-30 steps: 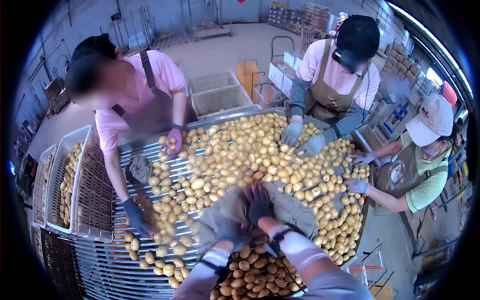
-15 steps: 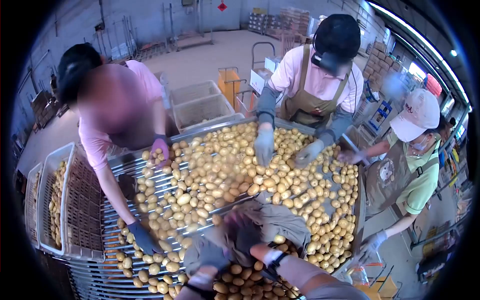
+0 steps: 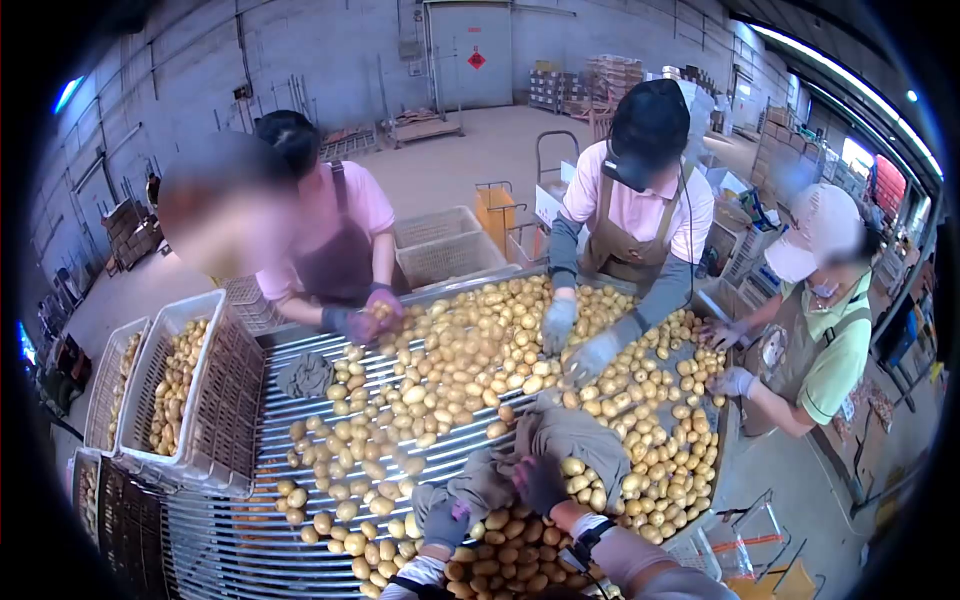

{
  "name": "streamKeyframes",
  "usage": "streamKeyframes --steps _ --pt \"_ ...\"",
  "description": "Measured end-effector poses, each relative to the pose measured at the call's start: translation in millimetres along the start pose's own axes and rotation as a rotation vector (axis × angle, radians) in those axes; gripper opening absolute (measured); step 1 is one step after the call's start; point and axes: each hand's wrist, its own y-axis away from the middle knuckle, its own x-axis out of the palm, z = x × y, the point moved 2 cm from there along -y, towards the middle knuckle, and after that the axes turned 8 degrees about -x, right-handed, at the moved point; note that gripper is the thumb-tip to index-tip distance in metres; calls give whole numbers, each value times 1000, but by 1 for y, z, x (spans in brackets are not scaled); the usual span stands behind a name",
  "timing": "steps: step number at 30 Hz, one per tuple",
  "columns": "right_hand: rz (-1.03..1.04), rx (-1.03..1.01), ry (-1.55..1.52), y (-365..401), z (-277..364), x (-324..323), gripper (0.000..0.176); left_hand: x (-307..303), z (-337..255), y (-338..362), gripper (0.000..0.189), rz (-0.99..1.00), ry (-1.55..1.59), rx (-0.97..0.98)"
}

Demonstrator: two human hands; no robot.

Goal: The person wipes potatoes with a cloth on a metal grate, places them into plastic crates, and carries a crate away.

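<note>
Your left hand [image 3: 445, 525] and right hand [image 3: 541, 485] touch the grey cloth [image 3: 575, 435], set apart probably to control both ends; whether fingers grip it, I cannot tell. It lies over potatoes [image 3: 660, 478] on the roller table [image 3: 210, 532]; crates [image 3: 218, 400] stand at the left, likely for easy reach.

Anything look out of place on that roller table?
A small crumpled grey cloth lies on the metal rollers near the slatted crate. It seems odd on a surface carrying loose potatoes, perhaps just set aside. No clear spill or damage.
</note>
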Motion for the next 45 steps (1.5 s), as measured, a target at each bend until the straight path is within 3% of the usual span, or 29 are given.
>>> streamKeyframes --steps 1,2,3,4,5,6,7,8,9,11,13,14,15,17,19,21,22,23,24,25,26,28,31,34,36,40,42,44,45 --pt "-6 13 -38 14 1 -11 21 -9 -1 12 37 -46 140 -130" --pt "-24 206 -47 30 -15 -3 21 8 31 4 27 -172 -213 47" --pt "-40 397 -54 44 -38 11 21 -23 12 9 25 -95 421 -279" --pt "-96 297 98 51 -52 1 25 -46 0 3 31 -200 536 -200" --pt "-140 193 241 58 -62 -4 31 -66 -2 5 24 -167 706 -387" --pt "-189 283 -54 42 -30 -57 31 -40 70 -24 20 -279 528 -169" --pt "-366 62 132 31 -17 -76 33 -86 23 -15 19 -415 487 -25" --pt "-494 -25 163 29 -4 -94 36 -131 -23 -1 16 -361 742 -56" --pt "-462 34 -50 20 16 -122 37 -149 -21 -4 15 -488 651 -6" --pt "-396 117 -278 23 57 -167 37 -216 -62 21 29 -444 690 147" --pt "-270 -81 -425 21 88 -206 33 -251 -55 44 30 -245 847 8" --pt "-248 -75 -435 30 94 -211 33 -265 -31 52 31 -64 824 22" --pt "-105 -92 -471 42 100 -211 33 -275 -37 66 49 167 1040 138" --pt "246 -16 -437 66 109 -211 40 -271 -8 87 56 324 654 -3" --pt "535 125 -372 93 101 -183 39 -250 37 111 49 334 -54 -134" --pt "471 -63 -41 132 82 -134 43 -218 71 133 45 279 -258 -264" --pt "465 -57 52 147 77 -109 51 -205 66 134 49 255 -125 -253" --pt "475 -58 46 147 79 -88 51 -180 79 138 50 152 25 -112" --pt "435 -49 -16 143 89 -68 56 -165 69 132 47 76 -60 161" --pt "393 -44 -80 137 100 -52 62 -159 33 125 41 60 -50 273" --pt "403 -54 -86 132 110 -38 62 -109 67 117 43 379 -163 239" --pt "456 46 135 119 114 -17 80 -103 3 112 61 458 -398 58" --pt "527 -4 242 100 89 18 93 -44 36 95 72 171 -419 62" --pt "434 -1 183 44 64 31 92 -15 43 20 91 18 -360 73" --pt "345 -32 202 9 45 50 93 -6 13 -31 87 -65 -411 -8" --pt "286 165 267 -37 22 65 89 8 -7 -99 81 -130 -411 -53" --pt "328 197 187 -22 19 77 88 -1 -8 -52 77 127 -417 -62" --pt "341 -135 420 29 16 93 82 -5 20 5 72 85 -410 106" --pt "500 -85 184 31 69 38 74 19 60 34 72 33 -371 231"
